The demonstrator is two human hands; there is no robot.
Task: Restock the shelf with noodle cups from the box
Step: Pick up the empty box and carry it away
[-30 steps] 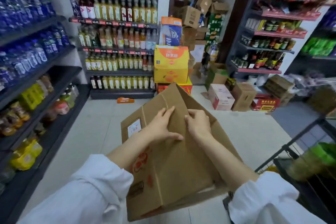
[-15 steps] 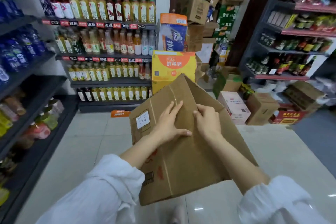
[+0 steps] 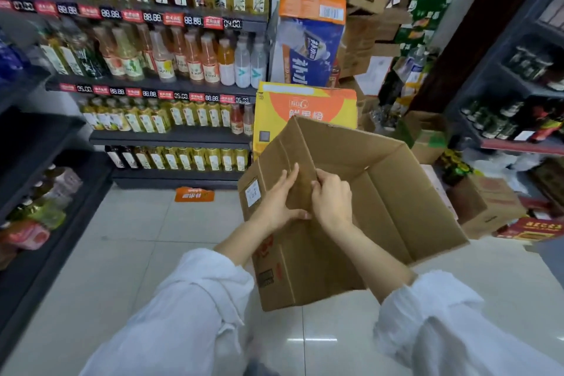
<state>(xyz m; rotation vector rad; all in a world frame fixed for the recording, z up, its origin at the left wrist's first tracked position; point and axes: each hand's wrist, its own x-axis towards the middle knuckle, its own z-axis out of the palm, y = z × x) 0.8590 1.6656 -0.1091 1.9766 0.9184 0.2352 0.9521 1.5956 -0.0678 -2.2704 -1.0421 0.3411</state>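
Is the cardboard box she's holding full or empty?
Empty: the cardboard box is tipped open toward the camera, showing only bare inner walls.

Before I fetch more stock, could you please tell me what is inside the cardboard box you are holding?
The cardboard box shows only bare brown walls and flaps inside; no noodle cups are visible. The left hand and right hand grip its near wall, which hides the near inner corner.

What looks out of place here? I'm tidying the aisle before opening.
An orange sign lies flat on the floor below the drinks shelf. Cartons are heaped untidily at the aisle's end. The box, gripped by the left hand and right hand, is empty.
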